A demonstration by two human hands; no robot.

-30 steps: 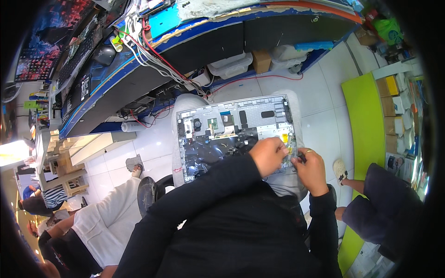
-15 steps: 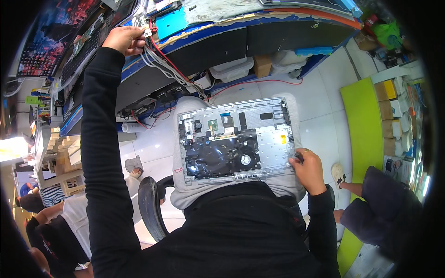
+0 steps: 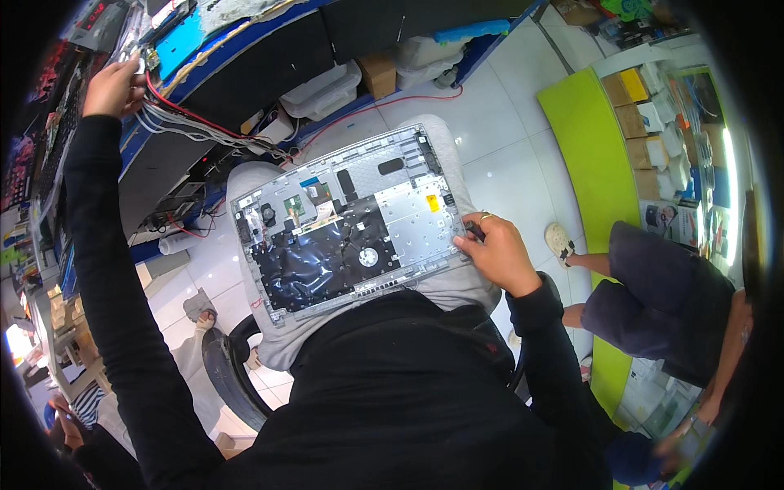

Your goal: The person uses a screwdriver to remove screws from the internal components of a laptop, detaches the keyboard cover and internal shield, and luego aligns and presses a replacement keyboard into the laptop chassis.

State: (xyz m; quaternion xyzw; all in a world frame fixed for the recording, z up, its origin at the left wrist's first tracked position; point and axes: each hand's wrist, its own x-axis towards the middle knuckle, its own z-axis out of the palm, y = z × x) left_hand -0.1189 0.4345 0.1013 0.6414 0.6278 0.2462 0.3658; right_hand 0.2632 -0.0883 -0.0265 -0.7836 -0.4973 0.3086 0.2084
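Across my lap lies an opened silver laptop chassis (image 3: 412, 237), its inner side up, with black film (image 3: 318, 261) over much of it and a small yellow sticker near the right side. At its right edge is my right hand (image 3: 508, 251), thumb and forefinger pinched on a small dark object (image 3: 474, 232) whose kind I cannot make out. My left arm stretches to the workbench at the upper left. There my left hand (image 3: 113, 88) is closed, fingertips among small parts and cables (image 3: 175, 118) at the bench edge; what it grips is unclear.
The blue-edged workbench (image 3: 278, 18) runs along the top, with plastic tubs (image 3: 322, 91) and a cardboard box (image 3: 378, 75) beneath. A green bench top (image 3: 592, 151) stands at right, beside a seated person's legs (image 3: 653, 278). Part of a chair (image 3: 229, 371) shows at lower left.
The whole view has turned, so the bench, laptop and both hands appear farther left. My left hand stays at the bench edge and my right hand at the laptop's right edge.
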